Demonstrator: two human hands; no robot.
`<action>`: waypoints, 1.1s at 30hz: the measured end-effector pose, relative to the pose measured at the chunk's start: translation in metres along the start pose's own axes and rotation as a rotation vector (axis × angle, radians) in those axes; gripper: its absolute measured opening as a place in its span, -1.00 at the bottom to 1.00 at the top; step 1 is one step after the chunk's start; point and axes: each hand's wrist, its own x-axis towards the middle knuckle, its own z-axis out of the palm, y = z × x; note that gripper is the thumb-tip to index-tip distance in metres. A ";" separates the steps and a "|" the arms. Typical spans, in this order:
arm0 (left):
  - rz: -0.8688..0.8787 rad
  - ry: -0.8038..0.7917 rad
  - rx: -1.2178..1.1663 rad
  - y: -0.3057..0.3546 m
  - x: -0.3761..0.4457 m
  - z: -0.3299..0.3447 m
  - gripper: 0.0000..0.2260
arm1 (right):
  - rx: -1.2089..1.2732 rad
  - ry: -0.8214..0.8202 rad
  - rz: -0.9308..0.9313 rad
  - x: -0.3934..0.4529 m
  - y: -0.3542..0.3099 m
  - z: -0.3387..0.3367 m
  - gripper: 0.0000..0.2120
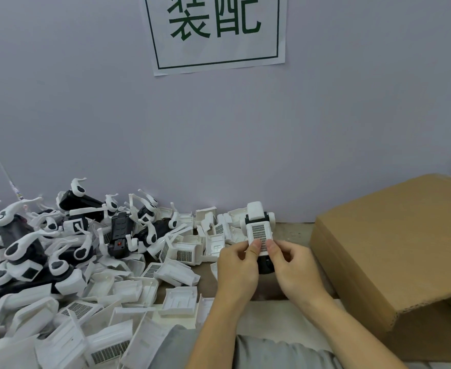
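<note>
Just above my grey clothing (261,352), my left hand (236,265) and right hand (295,265) both grip the white-and-black toy body (257,225), thumbs pressed on its grille. I hold it near the far edge of the table (296,231), between the parts pile (91,275) and the cardboard box (394,249).

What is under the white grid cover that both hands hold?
Under the grid cover, a black body shows between the left hand and right hand. How the two join is hidden by the cover and both hands.
</note>
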 end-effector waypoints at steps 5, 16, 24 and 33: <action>0.011 -0.020 -0.094 0.002 -0.004 0.004 -0.79 | 0.040 -0.004 -0.090 -0.004 -0.002 0.004 -0.81; -0.173 -0.041 -0.387 0.003 -0.001 0.004 -0.76 | -0.398 0.040 -0.381 -0.009 -0.010 0.000 -0.82; -0.474 -0.089 -0.837 0.004 0.003 -0.012 -0.41 | -0.728 -0.145 -0.643 -0.020 -0.025 0.013 -0.73; -0.402 0.049 -0.735 0.001 0.009 -0.007 -0.70 | -0.136 0.100 -0.184 -0.010 -0.017 0.005 -0.69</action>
